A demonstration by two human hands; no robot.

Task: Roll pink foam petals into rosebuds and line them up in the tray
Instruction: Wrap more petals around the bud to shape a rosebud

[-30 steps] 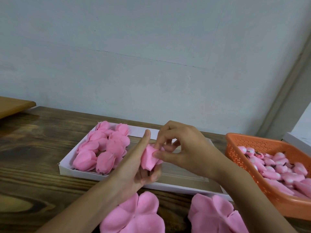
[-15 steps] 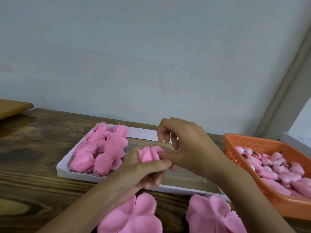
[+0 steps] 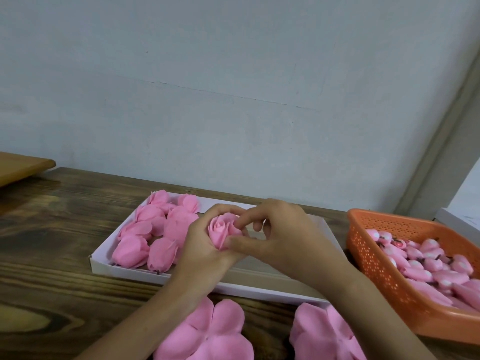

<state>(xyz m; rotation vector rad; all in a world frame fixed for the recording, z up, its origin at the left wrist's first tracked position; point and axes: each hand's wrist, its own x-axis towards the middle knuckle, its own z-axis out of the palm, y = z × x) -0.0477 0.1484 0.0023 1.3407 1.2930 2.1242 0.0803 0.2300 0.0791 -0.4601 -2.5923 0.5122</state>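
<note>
Over wooden table (image 3: 52, 242), spiralled pink rosebud (image 3: 222, 231) between both hands.

Tray (image 3: 259, 292) right half bare; finished rosebuds (image 3: 155, 235) crowd left end; orange basket (image 3: 376, 268) blocks right.

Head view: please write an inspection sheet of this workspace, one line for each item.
Surface: dark wooden table, bare at the left.
Job's things: white tray with finished rosebuds grouped at its left end; flat petal sheets on the table near the person; orange basket at the right, holding small pink cores.
Clutter: light wooden board at far left.
Grippers: left hand cups a rolled rosebud above the tray; right hand pinches its outer petal.
Cables: nothing seen.
Surroundings: plain pale wall behind the table.
</note>
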